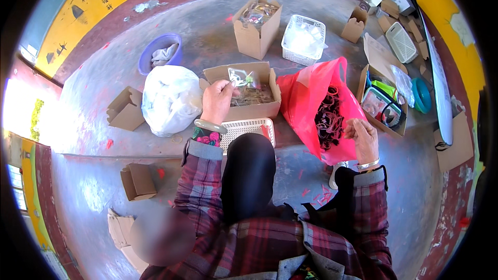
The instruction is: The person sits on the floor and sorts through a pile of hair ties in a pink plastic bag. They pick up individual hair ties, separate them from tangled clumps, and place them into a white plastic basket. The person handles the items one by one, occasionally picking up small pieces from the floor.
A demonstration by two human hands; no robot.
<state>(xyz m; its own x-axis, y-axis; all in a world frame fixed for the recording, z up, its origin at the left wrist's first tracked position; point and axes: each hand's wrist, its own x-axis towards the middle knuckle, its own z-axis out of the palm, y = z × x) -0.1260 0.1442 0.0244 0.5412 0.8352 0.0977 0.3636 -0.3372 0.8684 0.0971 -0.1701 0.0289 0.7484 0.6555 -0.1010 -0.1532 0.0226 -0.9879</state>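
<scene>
My left hand (218, 100) is closed, pinching a small clear plastic packet (244, 78) with white and green pieces inside. It holds the packet above an open cardboard box (254, 111) filled with what look like more clear packets. At the right, my right hand (363, 139) has its fingers curled together beside the edge of a red plastic bag (302, 105). Whatever those fingers hold, if anything, is too small to make out. Inside the bag lies a tangle of dark and pink loops (330, 119).
Around me stand a white plastic bag (171, 101), a shallow white basket (240, 130), a purple basin (147, 61), a tall carton (255, 39), a white basket (285, 55) and an open box of assorted goods (383, 108). Red scraps (326, 196) litter the floor near my feet.
</scene>
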